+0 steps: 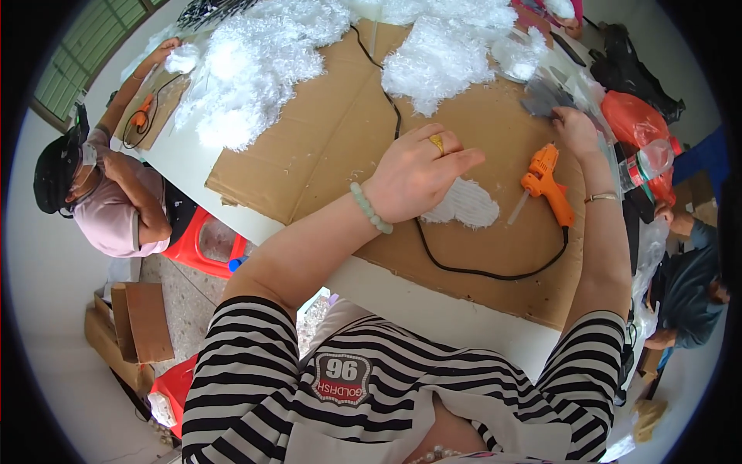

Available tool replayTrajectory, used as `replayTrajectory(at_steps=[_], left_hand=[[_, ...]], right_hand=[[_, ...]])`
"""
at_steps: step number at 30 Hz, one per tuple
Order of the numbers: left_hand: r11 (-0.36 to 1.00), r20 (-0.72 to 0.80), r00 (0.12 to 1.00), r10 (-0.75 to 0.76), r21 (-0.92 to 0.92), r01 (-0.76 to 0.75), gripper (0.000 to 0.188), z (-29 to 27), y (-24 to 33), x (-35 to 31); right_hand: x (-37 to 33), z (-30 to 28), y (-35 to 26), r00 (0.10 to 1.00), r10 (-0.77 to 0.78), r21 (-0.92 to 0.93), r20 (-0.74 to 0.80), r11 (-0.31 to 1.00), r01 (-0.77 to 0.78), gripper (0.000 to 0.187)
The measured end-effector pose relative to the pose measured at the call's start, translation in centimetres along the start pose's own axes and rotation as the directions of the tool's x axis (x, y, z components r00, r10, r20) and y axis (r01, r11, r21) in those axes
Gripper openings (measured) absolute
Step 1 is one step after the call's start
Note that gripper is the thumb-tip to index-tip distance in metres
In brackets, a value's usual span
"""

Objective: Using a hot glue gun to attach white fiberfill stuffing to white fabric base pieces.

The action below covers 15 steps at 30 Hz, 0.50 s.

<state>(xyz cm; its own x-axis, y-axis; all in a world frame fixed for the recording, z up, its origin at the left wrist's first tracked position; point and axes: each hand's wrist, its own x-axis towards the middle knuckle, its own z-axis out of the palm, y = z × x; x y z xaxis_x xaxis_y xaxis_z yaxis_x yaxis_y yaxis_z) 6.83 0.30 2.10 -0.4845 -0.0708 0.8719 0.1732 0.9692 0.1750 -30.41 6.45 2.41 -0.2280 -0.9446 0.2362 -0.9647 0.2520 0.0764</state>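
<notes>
My left hand (423,172), with a green bead bracelet at its wrist, hovers over the middle of the cardboard, fingers curled; whatever they may hold is hidden. Just below it lies a small flat white piece with a ridged, fluffy surface (473,204), partly covered by the hand. At the right, my right hand (578,133) pinches the edge of a thin dark grey sheet (541,100). Between my two arms rests an orange hot glue gun (549,185), its black cord (487,272) looping toward me and back under my left hand.
A big cardboard sheet (309,147) covers the white table. Heaps of white fluffy tinsel-like material (255,69) lie across the far side. A red bag (634,116) and plastic bottle (653,161) stand right. A person (124,185) sits left near another glue gun (142,113).
</notes>
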Motion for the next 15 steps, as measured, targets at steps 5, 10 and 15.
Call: replayTrajectory(at_steps=[5,10,15], left_hand=[[0.994,-0.002,0.994,-0.108,-0.021,0.108,0.036,0.5,-0.5,0.1],[0.974,-0.002,0.977,-0.214,-0.072,0.214,0.031,0.5,-0.7,-0.6],[0.957,0.015,0.961,-0.276,-0.093,0.277,0.029,0.7,-0.5,-0.6]], right_hand=[[0.0,-0.1,1.3,0.976,0.037,0.055,-0.215,0.998,-0.026,0.021],[-1.1,-5.6,-4.6,0.909,0.273,0.576,-0.315,0.816,-0.045,0.021],[-5.9,-7.8,-10.8,0.956,0.079,0.747,-0.283,0.644,0.168,0.018]])
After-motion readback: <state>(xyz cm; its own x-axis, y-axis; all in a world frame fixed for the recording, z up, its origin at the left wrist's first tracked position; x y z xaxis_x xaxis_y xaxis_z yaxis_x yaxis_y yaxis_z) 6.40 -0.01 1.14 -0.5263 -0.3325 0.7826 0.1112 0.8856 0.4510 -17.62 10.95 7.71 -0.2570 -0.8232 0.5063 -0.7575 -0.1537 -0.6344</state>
